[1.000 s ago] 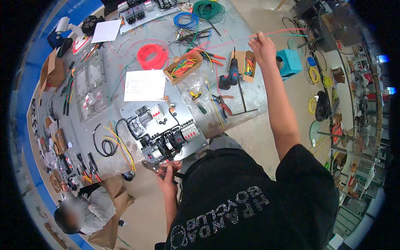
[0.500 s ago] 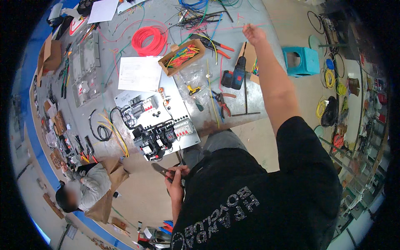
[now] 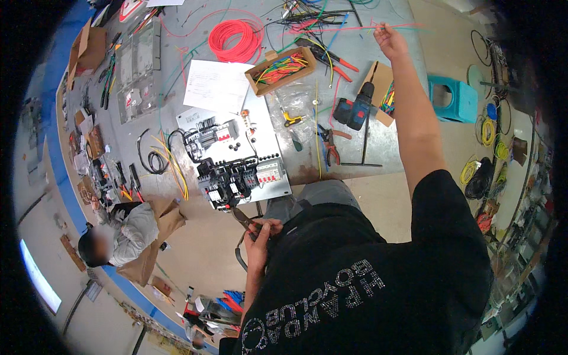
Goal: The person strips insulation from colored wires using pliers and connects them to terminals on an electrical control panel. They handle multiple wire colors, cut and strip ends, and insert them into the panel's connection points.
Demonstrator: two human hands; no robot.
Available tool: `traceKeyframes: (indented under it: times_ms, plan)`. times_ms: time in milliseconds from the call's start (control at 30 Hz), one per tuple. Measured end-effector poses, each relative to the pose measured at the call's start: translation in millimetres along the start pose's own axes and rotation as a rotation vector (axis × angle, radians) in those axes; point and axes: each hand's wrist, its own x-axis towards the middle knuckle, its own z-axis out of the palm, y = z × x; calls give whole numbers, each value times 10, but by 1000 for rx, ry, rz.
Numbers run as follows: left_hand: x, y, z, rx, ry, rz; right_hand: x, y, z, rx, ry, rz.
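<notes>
Nearest: left hand [image 3: 260,234] close to the body, fingers curled tight round the handles of pliers [image 3: 244,218], jaws pointing up-left toward the table [image 3: 384,148] edge. Just beyond, on the table: white panel [image 3: 260,142] w/ black and grey switch units and red tabs wired on it. Paper sheet [image 3: 216,86] behind that. Cardboard tray [image 3: 283,69] past the sheet holds mixed short wires – red, yellow, green. Smaller cardboard box [image 3: 383,94] to the right, also w/ coloured wire bits, beside a cordless drill [image 3: 355,109]. Red wire coil [image 3: 235,38] further back. Farthest: right hand [image 3: 387,40], arm stretched out, fingers pinched on a thin red wire [image 3: 331,28] held up over the far table clutter.
</notes>
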Motion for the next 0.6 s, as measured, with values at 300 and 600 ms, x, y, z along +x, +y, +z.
traceKeyframes:
  times_ms: [300,600]
  plan:
    - [-128,-37,69,-6,41,-61,199,426,-523,-313,390,260]
    - [-45,-34,88,41,-4,-85,204,436,-1023,-643,351,296]
